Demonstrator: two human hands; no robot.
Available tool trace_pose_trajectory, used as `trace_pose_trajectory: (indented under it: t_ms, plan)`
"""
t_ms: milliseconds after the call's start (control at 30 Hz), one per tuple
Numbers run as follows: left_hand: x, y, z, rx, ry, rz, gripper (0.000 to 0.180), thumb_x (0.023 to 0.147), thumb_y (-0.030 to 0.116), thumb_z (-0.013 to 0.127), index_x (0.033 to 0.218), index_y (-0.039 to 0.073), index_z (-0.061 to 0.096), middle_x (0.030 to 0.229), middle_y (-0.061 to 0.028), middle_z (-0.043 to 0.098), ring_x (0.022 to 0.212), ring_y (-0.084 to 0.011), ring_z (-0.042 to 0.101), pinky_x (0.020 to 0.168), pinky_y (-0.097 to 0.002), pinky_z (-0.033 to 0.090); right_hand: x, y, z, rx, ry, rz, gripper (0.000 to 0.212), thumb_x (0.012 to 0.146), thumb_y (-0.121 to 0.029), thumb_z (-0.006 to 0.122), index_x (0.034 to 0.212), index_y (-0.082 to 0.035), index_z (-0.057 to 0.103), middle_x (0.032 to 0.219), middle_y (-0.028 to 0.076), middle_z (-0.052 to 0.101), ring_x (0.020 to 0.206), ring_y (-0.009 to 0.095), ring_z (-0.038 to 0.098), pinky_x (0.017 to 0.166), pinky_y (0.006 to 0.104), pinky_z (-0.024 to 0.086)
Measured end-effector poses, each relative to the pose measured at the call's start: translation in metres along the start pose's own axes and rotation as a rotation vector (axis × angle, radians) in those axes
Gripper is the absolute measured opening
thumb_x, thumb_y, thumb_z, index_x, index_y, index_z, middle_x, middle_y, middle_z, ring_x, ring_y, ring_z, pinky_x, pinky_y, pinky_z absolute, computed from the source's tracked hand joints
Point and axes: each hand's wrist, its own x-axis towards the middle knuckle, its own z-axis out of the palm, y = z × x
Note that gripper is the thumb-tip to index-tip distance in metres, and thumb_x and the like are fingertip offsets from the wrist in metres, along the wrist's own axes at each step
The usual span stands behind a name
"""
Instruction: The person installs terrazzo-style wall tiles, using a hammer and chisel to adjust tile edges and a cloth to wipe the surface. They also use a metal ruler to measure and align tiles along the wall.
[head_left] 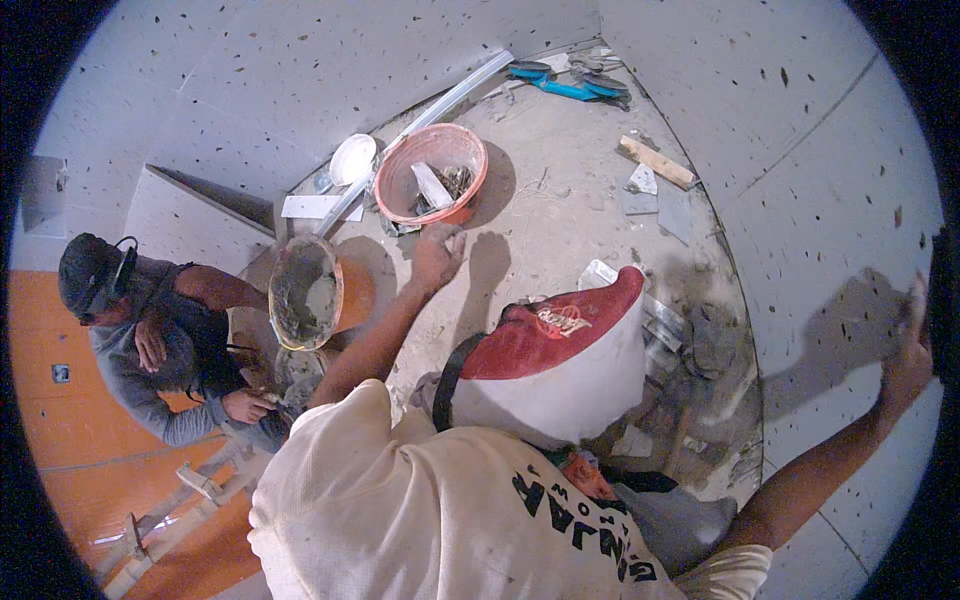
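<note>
My left hand is closed just in front of an orange-red bucket. Whether it grips the bucket or something small, I cannot make out. The bucket holds a pale flat piece and dark scraps. My right arm stretches out to the right, where my right hand is against the grey speckled wall, its visible fingers extended. A dark shape lies beside it at the picture's edge; its kind is unclear. Below me is a red and white fabric thing, bag-like, with a black strap.
At left a co-worker in a grey top bends by a mortar-smeared bucket. Behind lie a white tub, a pale strip and a blue-black tool. Wood and tile pieces lie along the right wall.
</note>
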Motion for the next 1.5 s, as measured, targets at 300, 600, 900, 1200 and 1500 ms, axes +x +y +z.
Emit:
trace_pose_trajectory:
  t_ms: [300,600,900,1200,1500]
  plan:
    - [0.072,-0.077,-0.067,0.110,0.401,-0.391,0.021,0.081,0.022,0.064,0.088,0.004,0.069,0.085,-0.0171,0.068,0.079,-0.0319,0.067,0.074,-0.0410,0.051,-0.089,-0.131,0.128,0.661,-0.907,0.279,0.028,0.090,-0.018,0.058,0.109,0.002,0.061,0.096,0.014,0.066,0.088,0.022,0.062,0.079,0.0350,0.048]
    - [0.129,-0.101,-0.020,0.539,-0.379,-0.191,0.024,0.075,0.022,0.062,0.086,0.002,0.070,0.092,-0.0214,0.067,0.087,-0.0351,0.065,0.080,-0.0444,0.049,-0.285,-0.197,0.143,0.512,-1.479,0.021,0.026,0.086,-0.019,0.060,0.106,-0.002,0.062,0.100,0.018,0.065,0.090,0.034,0.062,0.078,0.0413,0.049]
    - [0.145,-0.135,0.010,0.826,-0.623,0.066,0.023,0.076,0.019,0.060,0.090,0.001,0.068,0.096,-0.0217,0.066,0.093,-0.0358,0.063,0.085,-0.0448,0.045,-0.345,-0.217,0.152,0.740,-1.458,0.310,0.029,0.083,-0.020,0.063,0.106,-0.003,0.061,0.098,0.017,0.064,0.089,0.031,0.061,0.077,0.0402,0.049]
    - [0.156,-0.103,-0.035,0.490,-0.486,0.179,0.030,0.079,0.016,0.061,0.105,0.002,0.063,0.097,-0.0205,0.065,0.094,-0.0354,0.061,0.084,-0.0441,0.045,-0.389,-0.217,0.142,0.818,-1.477,0.498,0.032,0.080,-0.022,0.066,0.106,-0.003,0.060,0.097,0.015,0.063,0.088,0.029,0.060,0.077,0.0392,0.049]
    - [0.158,0.044,-0.067,-0.062,-0.055,0.016,0.031,0.092,0.026,0.056,0.111,0.002,0.061,0.095,-0.0186,0.067,0.092,-0.0293,0.064,0.080,-0.0371,0.048,-0.402,-0.210,0.134,0.835,-1.440,0.601,0.035,0.078,-0.023,0.069,0.106,-0.004,0.060,0.095,0.013,0.062,0.087,0.027,0.059,0.076,0.0381,0.048]
